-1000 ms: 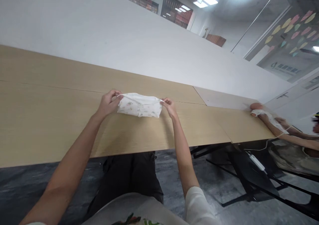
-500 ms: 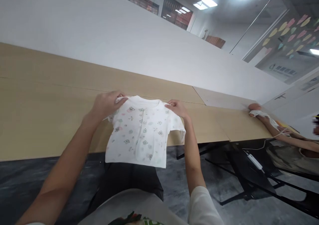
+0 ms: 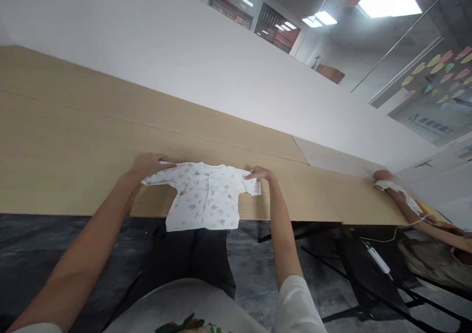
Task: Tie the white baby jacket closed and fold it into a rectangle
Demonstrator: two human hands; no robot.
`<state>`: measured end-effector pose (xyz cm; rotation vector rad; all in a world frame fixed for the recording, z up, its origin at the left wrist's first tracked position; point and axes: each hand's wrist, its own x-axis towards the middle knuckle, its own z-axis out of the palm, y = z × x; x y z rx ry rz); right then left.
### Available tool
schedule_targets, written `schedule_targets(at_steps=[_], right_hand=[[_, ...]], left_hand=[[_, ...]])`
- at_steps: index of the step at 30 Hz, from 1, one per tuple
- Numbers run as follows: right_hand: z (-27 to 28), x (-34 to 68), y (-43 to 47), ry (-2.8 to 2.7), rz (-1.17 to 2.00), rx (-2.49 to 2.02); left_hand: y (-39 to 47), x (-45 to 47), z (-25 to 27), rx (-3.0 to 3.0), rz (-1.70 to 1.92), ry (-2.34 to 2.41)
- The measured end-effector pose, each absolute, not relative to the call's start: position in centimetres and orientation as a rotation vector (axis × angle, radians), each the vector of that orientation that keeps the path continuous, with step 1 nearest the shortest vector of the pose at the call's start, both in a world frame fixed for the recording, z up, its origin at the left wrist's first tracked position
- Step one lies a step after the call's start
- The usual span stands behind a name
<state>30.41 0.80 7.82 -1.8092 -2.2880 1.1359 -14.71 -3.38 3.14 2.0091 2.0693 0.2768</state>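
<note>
A small white baby shirt (image 3: 206,195) with a scattered print and a front placket lies spread on the table, its collar toward the wall. The lower hem hangs past the table's near edge, above my lap. My left hand (image 3: 149,166) is closed on the sleeve at the left, thumb on top of the cloth. On the other side, my right hand (image 3: 260,173) pinches the right sleeve near its middle, with the cuff showing below the fingers. Both sleeves are stretched out sideways.
The long wooden table (image 3: 73,161) runs along a white wall (image 3: 165,62) with glass above. At the far right, another person's arm (image 3: 401,205) reaches to a doll (image 3: 383,175) in white cloth. A power strip (image 3: 379,260) with a cable lies on a black chair (image 3: 354,274).
The shirt has gone down flat onto the table, and its sleeves are now spread out. My left hand has moved outward from the shoulder along the sleeve. The view has shifted slightly.
</note>
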Motion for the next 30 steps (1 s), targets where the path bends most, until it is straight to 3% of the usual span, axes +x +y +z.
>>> schedule_targets(at_steps=[3, 14, 21, 26, 30], right_hand=[[8.0, 32.2, 1.1, -2.3, 1.066, -1.956], [4.1, 30.5, 3.0, -1.82, 0.088, -2.385], [3.2, 32.1, 3.4, -1.856, -0.093, -2.558], [4.1, 30.9, 3.2, -1.731, -0.329, -2.44], [4.5, 24.1, 2.8, -1.9, -0.13, -2.186]], left_hand=[[-3.1, -17.2, 2.8, 2.043, 0.145, 2.024], [-0.9, -15.5, 1.5, 2.026, 0.263, 2.324], [0.7, -16.6, 1.0, 2.093, 0.285, 2.347], [1.5, -14.2, 1.9, 2.209, 0.664, 2.365], [1.9, -7.1, 2.5, 2.22, 0.796, 2.045]])
